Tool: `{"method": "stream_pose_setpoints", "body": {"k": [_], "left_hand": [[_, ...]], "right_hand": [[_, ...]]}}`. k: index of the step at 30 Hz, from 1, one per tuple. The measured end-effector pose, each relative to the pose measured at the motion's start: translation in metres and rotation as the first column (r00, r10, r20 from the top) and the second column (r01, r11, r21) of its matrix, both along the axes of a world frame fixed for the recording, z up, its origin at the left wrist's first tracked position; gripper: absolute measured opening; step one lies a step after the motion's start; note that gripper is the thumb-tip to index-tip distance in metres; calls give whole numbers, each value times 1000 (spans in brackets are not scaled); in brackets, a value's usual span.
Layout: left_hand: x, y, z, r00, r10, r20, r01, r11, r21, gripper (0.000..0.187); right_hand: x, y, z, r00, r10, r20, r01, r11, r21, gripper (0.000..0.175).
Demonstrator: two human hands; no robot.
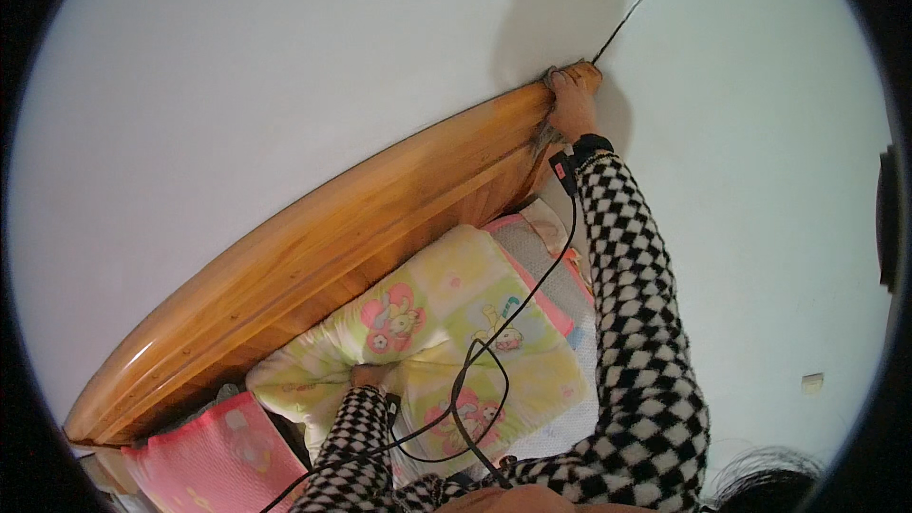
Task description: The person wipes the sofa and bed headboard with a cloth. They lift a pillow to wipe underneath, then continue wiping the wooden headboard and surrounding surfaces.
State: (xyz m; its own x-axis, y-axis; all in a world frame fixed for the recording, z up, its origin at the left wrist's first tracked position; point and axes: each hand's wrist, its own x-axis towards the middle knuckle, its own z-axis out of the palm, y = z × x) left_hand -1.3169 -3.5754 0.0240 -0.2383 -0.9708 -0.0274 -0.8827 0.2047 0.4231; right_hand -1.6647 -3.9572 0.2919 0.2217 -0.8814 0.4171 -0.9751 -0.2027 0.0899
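Note:
My right hand [572, 103] reaches up to the far right end of a varnished wooden headboard [342, 199]. What looks like a grey cloth [547, 130] is bunched under that hand, against the top rail, with its edges showing at the palm and fingers. My left hand [370, 375] presses down into a soft yellow-green quilt or cushion [449, 313] printed with cartoon animals. The fabric sinks and creases around it, and its fingers are mostly hidden.
A black cable [513, 317] runs from a small device [563, 169] at my right wrist and loops across the quilt. At lower left lies a pink pillow [221, 456]. A grey pink-edged pillow [531, 249] shows behind the quilt. White walls [249, 71] meet at a cracked corner.

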Motion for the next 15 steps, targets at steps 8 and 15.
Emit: {"method": "stream_pose_setpoints", "body": {"k": [8,15], "left_hand": [[7,34,43,466,650,-600,-144,725,674,49],[2,25,46,387,754,-531,-134,615,777,46]], "right_hand": [[78,58,10,938,66,340,-117,984,131,59],[176,121,-4,773,286,567,-283,954,-96,47]]}}
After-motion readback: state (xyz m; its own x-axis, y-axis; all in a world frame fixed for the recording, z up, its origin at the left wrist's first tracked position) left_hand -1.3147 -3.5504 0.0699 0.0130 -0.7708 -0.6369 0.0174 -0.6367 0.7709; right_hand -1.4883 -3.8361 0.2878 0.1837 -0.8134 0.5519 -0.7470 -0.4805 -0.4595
